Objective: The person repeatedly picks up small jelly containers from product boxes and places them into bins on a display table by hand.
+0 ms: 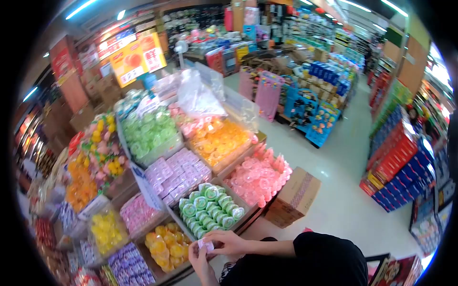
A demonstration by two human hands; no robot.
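Observation:
My left hand [197, 260] is closed on a small pale pink-and-white wrapped packet [206, 245], near the front edge of the display. The fingers of my right hand [230, 242] are bent against the packet's other side, so both hands have hold of it. Just beyond them lie green-and-white round cups [210, 207] in rows in a compartment. To the left of my hands sit yellow-orange packs [167, 245]. Further back, pale purple-pink wrapped packets [176, 172] fill another compartment; they look similar to the one I hold.
Pink packs [260, 175], orange packs [220, 142] and green packs [149, 129] fill other bins. Clear plastic bags [198, 95] lie on top at the back. A cardboard box [293, 196] stands on the floor beside the display. Stacked blue and red boxes [400, 167] flank the aisle.

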